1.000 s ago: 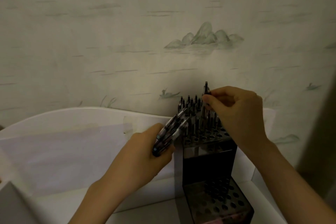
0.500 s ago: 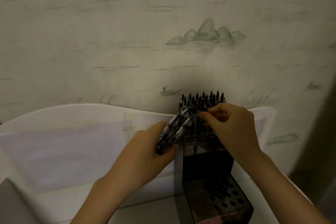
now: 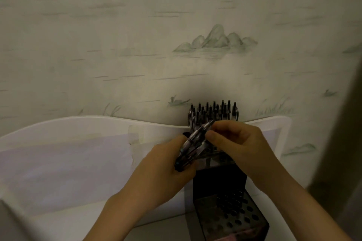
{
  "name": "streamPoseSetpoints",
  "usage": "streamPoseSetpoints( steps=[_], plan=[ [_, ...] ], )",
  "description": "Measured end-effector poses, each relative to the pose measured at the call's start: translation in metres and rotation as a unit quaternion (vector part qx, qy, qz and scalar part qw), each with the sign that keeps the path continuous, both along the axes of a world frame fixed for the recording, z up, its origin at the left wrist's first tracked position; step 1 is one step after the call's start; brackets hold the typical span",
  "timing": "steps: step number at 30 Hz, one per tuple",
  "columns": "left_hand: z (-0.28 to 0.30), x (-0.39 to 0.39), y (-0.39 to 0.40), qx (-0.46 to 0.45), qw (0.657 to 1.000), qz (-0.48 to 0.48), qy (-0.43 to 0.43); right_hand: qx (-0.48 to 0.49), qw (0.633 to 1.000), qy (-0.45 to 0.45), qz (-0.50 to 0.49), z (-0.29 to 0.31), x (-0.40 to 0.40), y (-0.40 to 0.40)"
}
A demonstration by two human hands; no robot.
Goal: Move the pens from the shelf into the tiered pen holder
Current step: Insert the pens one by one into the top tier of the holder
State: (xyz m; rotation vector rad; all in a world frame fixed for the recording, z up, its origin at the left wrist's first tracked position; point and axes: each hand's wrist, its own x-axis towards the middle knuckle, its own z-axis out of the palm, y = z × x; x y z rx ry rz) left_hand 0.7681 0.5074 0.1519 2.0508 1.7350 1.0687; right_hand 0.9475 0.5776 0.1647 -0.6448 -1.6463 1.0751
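Observation:
My left hand (image 3: 162,170) grips a bundle of dark pens (image 3: 191,144) that slants up to the right. My right hand (image 3: 238,144) pinches the upper end of one pen in that bundle with thumb and forefinger. Just behind both hands stands the black tiered pen holder (image 3: 219,184). Its top tier holds several upright pens (image 3: 213,110) against the wall. The lower tier (image 3: 233,215) shows rows of open holes with no pens in them. My right hand hides part of the top tier.
A white curved shelf back panel (image 3: 78,143) runs left of the holder, below wallpaper with painted mountains (image 3: 215,40). A dark vertical edge (image 3: 352,123) borders the right side. A grey corner (image 3: 7,221) shows at bottom left.
My right hand set a pen into the top tier, then came down and left to the bundle in my left hand. The left hand stayed almost still.

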Motion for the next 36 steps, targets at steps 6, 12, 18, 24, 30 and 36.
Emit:
streamPoseSetpoints(
  steps=[6, 12, 18, 24, 30, 36],
  plan=[
    [0.002, 0.010, 0.001, 0.009, 1.000, -0.018, 0.009, -0.061, 0.995, 0.072, -0.004, 0.004, 0.005, -0.001],
    [0.000, 0.005, -0.001, -0.004, 1.000, -0.008, -0.026, -0.020, 0.972, 0.216, -0.096, 0.040, 0.037, 0.010],
    [0.003, 0.000, 0.001, -0.020, 1.000, -0.006, -0.009, 0.139, 0.960, 0.048, -0.237, 0.044, 0.040, 0.023],
    [0.006, 0.000, -0.001, -0.029, 0.999, -0.012, -0.016, 0.193, 0.944, -0.042, -0.263, 0.035, 0.030, 0.027],
    [0.007, -0.003, -0.002, -0.033, 0.999, -0.017, -0.015, 0.231, 0.929, -0.087, -0.275, 0.037, 0.023, 0.032],
    [0.006, -0.004, -0.003, -0.026, 1.000, -0.009, -0.008, 0.240, 0.927, -0.129, -0.257, 0.033, 0.017, 0.036]
  ],
)
